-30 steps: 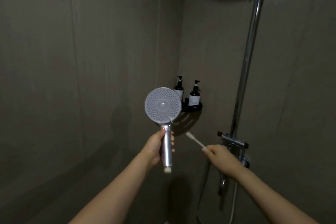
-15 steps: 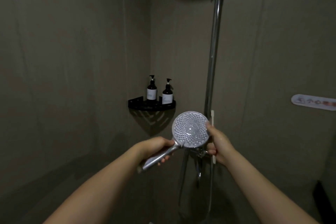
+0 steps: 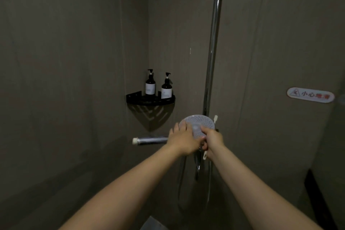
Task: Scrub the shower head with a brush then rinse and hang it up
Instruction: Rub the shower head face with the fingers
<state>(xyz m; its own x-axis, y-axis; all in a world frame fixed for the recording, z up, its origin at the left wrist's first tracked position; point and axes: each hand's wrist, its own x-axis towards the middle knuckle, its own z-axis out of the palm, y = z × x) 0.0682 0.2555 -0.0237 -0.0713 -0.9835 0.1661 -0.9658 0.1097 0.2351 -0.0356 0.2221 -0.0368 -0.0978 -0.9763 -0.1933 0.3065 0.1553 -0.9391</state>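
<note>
dim grey shower walls frame the left hand gripping the round white-faced chrome shower head, rigid, likely slick, while the right hand pinches the thin white brush, light and stiff-handled.

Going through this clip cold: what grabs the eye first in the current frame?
The pale round shower head at centre, gripped by the left hand with its handle pointing left. The right hand holds a white brush behind the head's right edge and touches the face with a finger. Behind them, two dark pump bottles stand on a black corner shelf, and a chrome riser pipe runs up the wall.
</note>
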